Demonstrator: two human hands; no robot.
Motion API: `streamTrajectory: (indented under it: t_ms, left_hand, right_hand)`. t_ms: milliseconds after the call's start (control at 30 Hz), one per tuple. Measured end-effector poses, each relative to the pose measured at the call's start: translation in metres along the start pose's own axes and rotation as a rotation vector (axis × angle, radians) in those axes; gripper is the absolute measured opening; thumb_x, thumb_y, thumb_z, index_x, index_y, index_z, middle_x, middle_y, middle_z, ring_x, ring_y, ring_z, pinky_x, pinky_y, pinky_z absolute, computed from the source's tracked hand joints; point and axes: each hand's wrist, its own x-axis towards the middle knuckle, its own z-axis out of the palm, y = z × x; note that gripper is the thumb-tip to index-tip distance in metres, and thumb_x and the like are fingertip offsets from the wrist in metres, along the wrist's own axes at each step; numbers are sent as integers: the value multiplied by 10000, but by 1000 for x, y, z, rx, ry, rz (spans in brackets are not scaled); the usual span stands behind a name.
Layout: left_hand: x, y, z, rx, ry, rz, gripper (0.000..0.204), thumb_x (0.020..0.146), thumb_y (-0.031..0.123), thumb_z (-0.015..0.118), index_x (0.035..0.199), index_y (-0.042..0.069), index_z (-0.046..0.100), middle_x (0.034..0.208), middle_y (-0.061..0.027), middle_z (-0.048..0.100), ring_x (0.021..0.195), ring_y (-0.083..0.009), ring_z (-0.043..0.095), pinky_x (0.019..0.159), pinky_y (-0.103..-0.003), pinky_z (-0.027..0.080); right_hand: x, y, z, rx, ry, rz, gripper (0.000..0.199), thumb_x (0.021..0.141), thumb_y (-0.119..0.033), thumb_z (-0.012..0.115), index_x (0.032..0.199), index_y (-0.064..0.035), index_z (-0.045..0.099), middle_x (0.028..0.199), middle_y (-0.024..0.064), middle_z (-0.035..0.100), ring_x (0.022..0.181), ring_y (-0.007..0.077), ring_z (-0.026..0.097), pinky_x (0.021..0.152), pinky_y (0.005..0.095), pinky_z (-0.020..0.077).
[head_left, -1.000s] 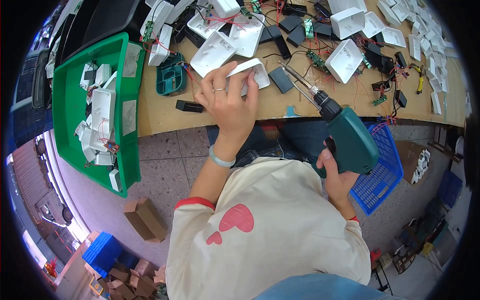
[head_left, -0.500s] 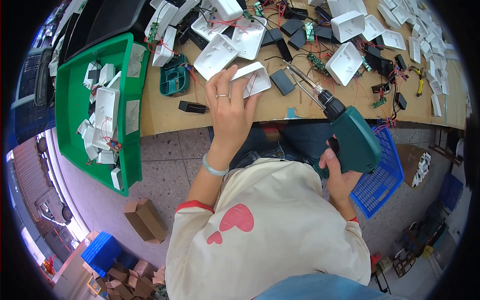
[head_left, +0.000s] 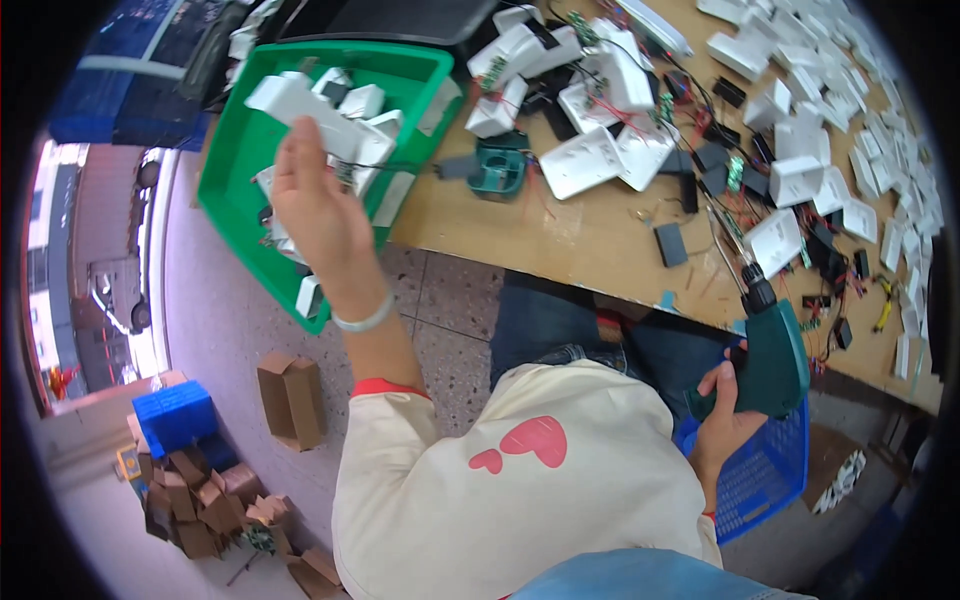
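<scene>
Smooth white plastic casing [head_left: 300, 100], glossy green plastic tray [head_left: 225, 205], matt wooden bench [head_left: 590, 250].

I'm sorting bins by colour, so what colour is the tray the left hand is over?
The tray is bright green, seen clearly in the head view, under the left hand.

A single wide fisheye camera on the person's head looks steeply down from close above, taking in the chest and lap at the lower edge, the floor [head_left: 200, 400] on the left and the bench [head_left: 600, 240] curving across the top.
</scene>
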Motion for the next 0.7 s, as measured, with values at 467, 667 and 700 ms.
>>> streamTrajectory:
  t_ms: [467,667,700]
  left_hand:
    - [200,-48,-147,1468,-123,52,458,758,381,903,986,1,786,771,-84,732,730,-147,663,688,-276,519]
    - [132,-28,-80,2073,-115,730,384,825,385,821,1023,64,749,1040,-148,716,957,-296,676,855,-447,524]
    - [111,-25,-60,1905,-126,956,351,850,344,801,1029,51,733,1047,-138,701,979,-303,650,907,-412,493]
  right_hand:
    - [7,1,1,28,21,-17,347,953,42,585,1298,57,550,1076,151,632,599,119,534,584,274,468]
    - [9,-5,-2,43,50,-16,342,942,54,590,1283,60,554,1059,148,626,605,123,541,579,273,478]
    - [9,-5,-1,57,30,-18,339,941,53,591,1278,63,555,1060,149,625,603,124,543,578,272,480]
